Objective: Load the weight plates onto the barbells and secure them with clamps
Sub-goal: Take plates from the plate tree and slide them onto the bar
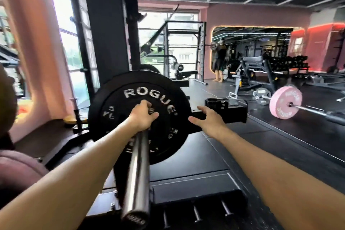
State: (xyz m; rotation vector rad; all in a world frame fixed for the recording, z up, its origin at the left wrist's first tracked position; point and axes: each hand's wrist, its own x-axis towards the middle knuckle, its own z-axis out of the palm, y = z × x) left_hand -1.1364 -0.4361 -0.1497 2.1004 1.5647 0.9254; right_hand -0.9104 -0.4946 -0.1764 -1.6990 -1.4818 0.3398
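Black gym flooring [214, 157] lies under a black ROGUE plate [139, 117] seated on the barbell sleeve [137, 179]. Left hand [143, 115] grips the sleeve against the plate's hub; right hand [207, 117] hovers spread wide, just right of the plate, holding nothing.

Black weight plate [139, 115]: "ROGUE" in white capitals arched across the upper face. Smaller white characters around the hub, including "KG" at the right; the numerals are blurred and partly covered by a hand.
Pink weight plate [285, 102]: "ROGUE" printed twice, top and bottom.
Barbell sleeve [137, 179]: end-cap lettering, illegible.
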